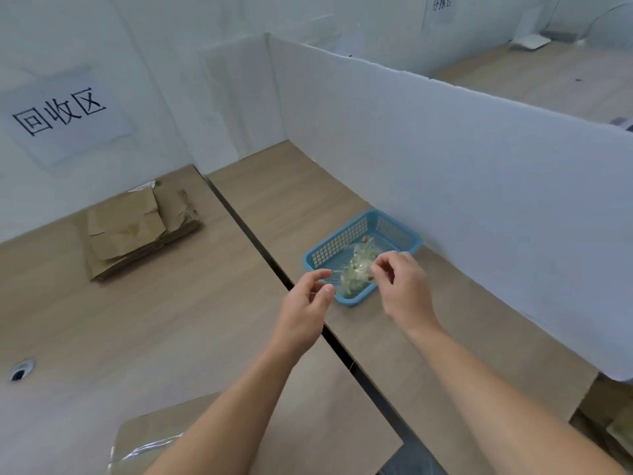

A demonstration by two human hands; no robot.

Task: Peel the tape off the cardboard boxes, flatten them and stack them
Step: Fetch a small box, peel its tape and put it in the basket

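A blue plastic basket (337, 243) stands on the right desk against the white partition, with a wad of crumpled clear tape (356, 272) inside it. Both hands hover over its near end. My right hand (402, 286) pinches a clear tape strip with curled fingertips just above the wad. My left hand (306, 299) holds the strip's other end between thumb and index finger at the basket's near left corner. A cardboard box (154, 437) with shiny tape on top lies at the bottom edge, partly hidden by my left forearm. Flattened cardboard boxes (137, 231) are stacked at the left.
A tall white partition (479, 173) walls off the right side. A dark gap (260, 241) runs between the two wooden desks. A cable hole (20, 371) is in the left desk. A paper sign (61, 111) hangs on the left wall. More cardboard (613, 419) shows at the lower right.
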